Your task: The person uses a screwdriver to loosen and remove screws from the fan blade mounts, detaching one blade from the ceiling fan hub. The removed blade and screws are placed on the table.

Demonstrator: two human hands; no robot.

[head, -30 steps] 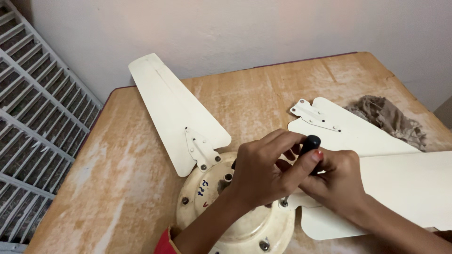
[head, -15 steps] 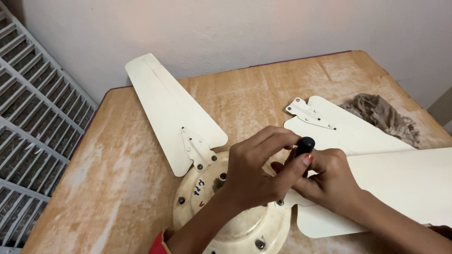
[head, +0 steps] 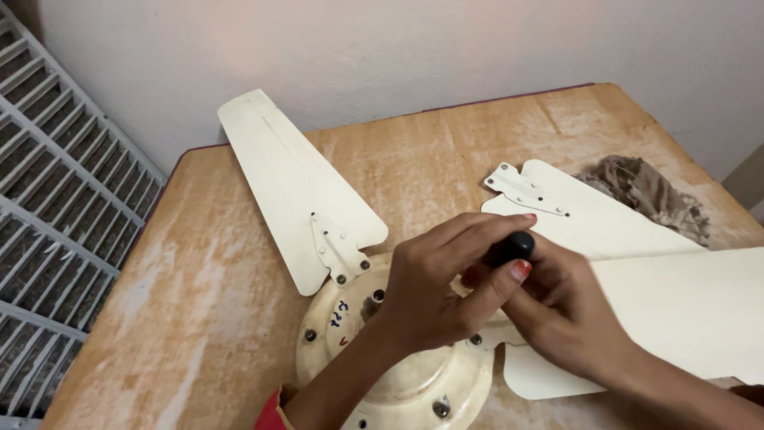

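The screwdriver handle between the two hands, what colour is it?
Black, seen in the head view: screwdriver handle.

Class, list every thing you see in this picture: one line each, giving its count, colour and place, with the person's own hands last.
fan motor housing: one, cream, near edge of the table, under the hands.
attached fan blades: two, cream; one runs to the far left, one to the right.
loose fan blade: one, cream, lying beyond the right blade.
tool handle: one, black, gripped between both hands; its tip is hidden.
rag: one, grey-brown, far right of the table.
table: one, worn wood.
metal grille: one, white, left of the table.
wall: pale, behind the table.
left hand: one, on the handle.
right hand: one, on the handle.
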